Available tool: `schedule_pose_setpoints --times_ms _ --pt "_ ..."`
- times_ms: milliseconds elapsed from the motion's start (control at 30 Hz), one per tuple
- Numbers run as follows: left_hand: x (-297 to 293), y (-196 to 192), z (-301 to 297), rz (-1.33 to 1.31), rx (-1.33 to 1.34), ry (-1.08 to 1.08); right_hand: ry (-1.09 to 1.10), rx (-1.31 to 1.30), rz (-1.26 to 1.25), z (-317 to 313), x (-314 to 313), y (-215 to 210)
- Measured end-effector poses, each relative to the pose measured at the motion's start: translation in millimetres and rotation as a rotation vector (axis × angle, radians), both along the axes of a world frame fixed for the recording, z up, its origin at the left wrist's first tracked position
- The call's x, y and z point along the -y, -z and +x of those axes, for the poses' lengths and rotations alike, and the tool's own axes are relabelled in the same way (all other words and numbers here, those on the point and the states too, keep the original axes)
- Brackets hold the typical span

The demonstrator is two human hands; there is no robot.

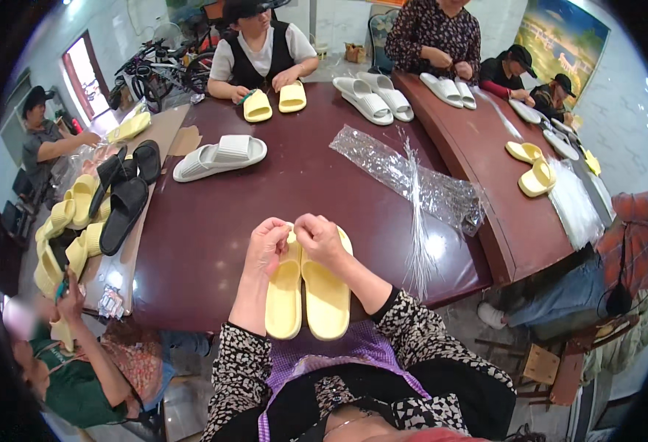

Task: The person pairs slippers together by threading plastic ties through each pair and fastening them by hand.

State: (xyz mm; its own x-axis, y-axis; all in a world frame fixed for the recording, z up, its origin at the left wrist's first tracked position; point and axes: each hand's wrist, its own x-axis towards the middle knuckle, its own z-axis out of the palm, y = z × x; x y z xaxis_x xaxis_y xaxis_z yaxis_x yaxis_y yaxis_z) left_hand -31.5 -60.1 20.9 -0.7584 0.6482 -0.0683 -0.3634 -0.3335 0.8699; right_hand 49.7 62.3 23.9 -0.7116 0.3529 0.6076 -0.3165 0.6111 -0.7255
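Note:
A pair of yellow slippers [327, 302] lies side by side on the dark red table in front of me, heels toward my body. Over their toe ends, my left hand [266, 244] is closed in a pinch. Close beside it, my right hand [321, 240] is pinched too, its fingers curled. Whatever is between the fingertips is too small and hidden to make out. Both hands cover the slippers' straps. To the right lies a bundle of thin white ties [417, 221], partly across a clear plastic bag [372, 155].
Grey slippers [221, 158] sit at the far left, with another grey pair [374, 99] at the back. Black and yellow slippers [125, 214] are heaped on cardboard at the left. A raised red counter [479, 162] borders the right. Several people work around the tables.

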Motion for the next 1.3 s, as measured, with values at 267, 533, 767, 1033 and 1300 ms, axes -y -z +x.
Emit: schedule_pose_setpoints --times_ms 267,533,767,1033,1300 --pt "5 8 3 -0.048 -0.008 0.007 0.023 0.025 0.032 -1 6 6" --pt "0 -28 11 0.076 0.001 -0.255 0.198 -0.263 0.186 -1 -19 -23" --pt "71 16 -34 -0.066 -0.080 -0.455 -0.128 0.279 -0.096 86 8 -26" --pt "75 38 -33 -0.218 -0.109 -0.519 -0.042 0.630 0.253 78 36 -12" --pt "68 39 -32 -0.226 -0.253 -0.366 0.133 0.839 0.395 25 42 -17"
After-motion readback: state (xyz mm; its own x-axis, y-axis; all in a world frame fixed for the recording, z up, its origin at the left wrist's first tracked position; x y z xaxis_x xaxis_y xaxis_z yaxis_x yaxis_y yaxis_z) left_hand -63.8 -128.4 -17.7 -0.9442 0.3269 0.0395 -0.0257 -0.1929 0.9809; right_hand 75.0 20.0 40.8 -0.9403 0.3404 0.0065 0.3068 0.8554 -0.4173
